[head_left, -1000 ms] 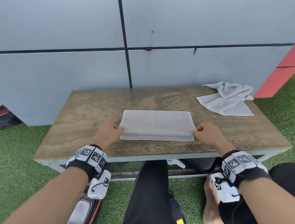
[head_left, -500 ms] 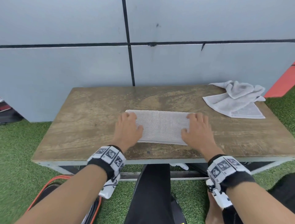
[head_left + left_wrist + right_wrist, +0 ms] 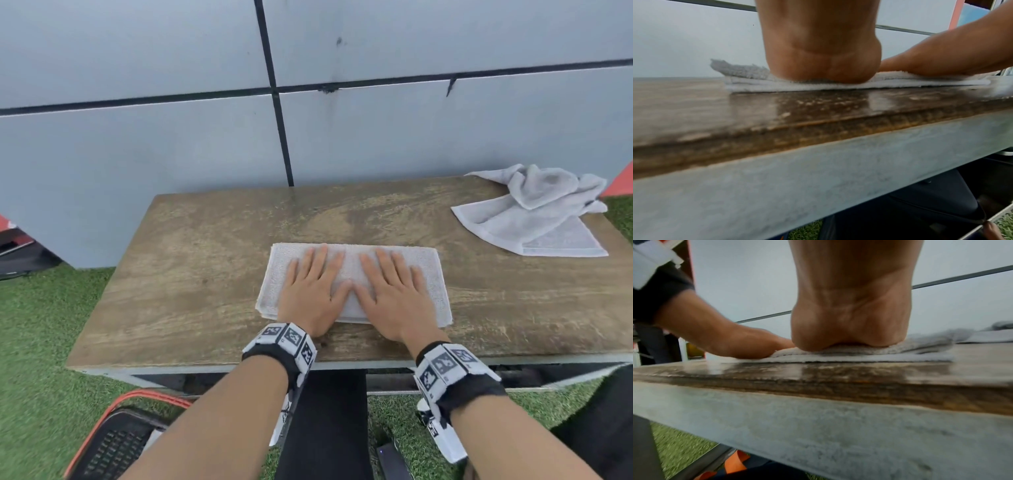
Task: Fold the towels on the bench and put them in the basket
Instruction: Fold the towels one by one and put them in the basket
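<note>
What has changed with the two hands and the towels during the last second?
Both hands let go of the folded towel's ends and moved inward; the left hand and right hand now press flat on it, side by side. The folded towel stayed mid-bench, and the crumpled towel stayed untouched at the bench's far right corner.

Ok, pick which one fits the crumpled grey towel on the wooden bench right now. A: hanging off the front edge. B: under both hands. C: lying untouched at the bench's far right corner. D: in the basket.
C: the crumpled grey towel lies alone at the wooden bench's far right corner, while both hands press the folded towel.
</note>
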